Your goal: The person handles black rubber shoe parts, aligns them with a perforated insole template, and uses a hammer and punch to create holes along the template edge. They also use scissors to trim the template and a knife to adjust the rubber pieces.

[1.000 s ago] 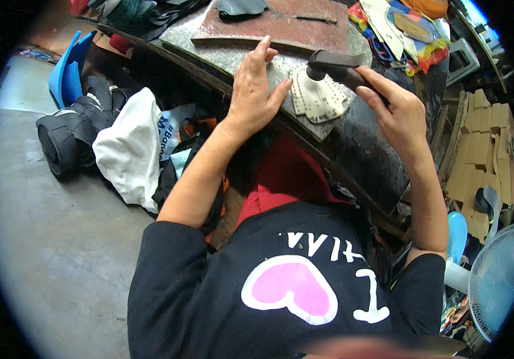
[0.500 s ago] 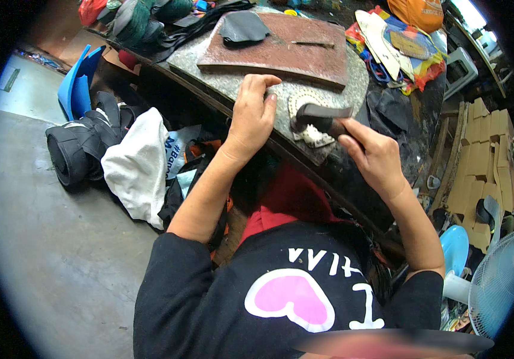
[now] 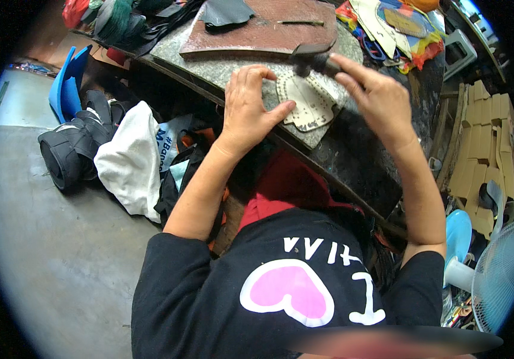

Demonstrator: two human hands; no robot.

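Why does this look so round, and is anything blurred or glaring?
All in the head view: the fisheye lens leaves black corners; the hammer in the right hand looks soft, perhaps from motion; a smeared patch lies at the bottom; glare whitens the upper right.

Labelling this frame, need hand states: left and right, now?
Left hand: open, grasping nothing visible; thumb tip at the edge of the cream perforated template.
Right hand: closed, holding the hammer.
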